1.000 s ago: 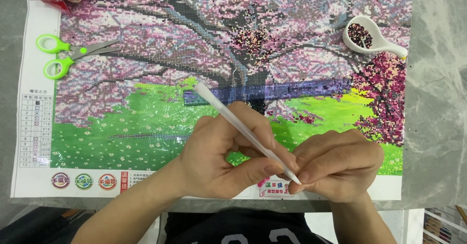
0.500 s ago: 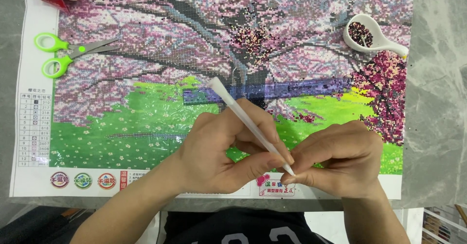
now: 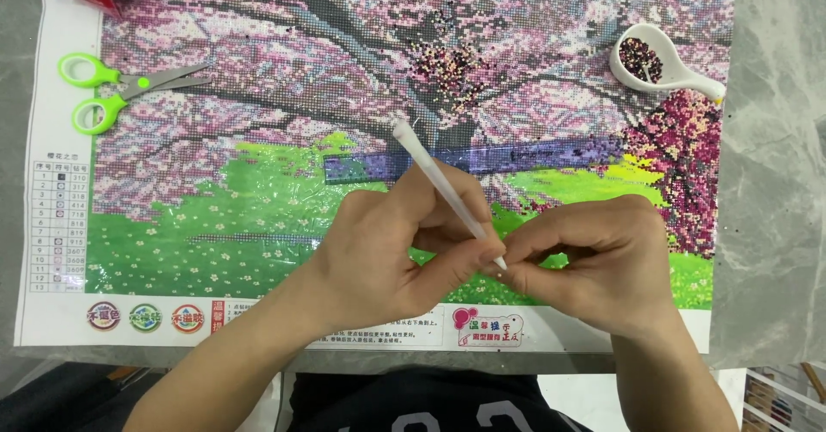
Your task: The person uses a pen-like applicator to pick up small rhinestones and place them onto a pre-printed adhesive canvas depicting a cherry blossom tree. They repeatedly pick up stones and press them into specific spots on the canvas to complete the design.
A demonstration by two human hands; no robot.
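Slim white plastic applicator pen (image 3: 439, 187) is being pinched in the left hand (image 3: 391, 247), tip being met by the right hand (image 3: 602, 264) fingertips, hands together over the beaded cherry-tree canvas (image 3: 258, 208) | tip is best being steadied, pressed lightly | versus earlier: pen being tilted steeper, right fingers being curled tighter.

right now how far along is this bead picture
Partly done. The dark pink tree at right looks beaded, glossy and dense. In hand: the left hand holds the white pen, its tip at the right hand fingertips. Most of the canvas still looks like bare print under film.
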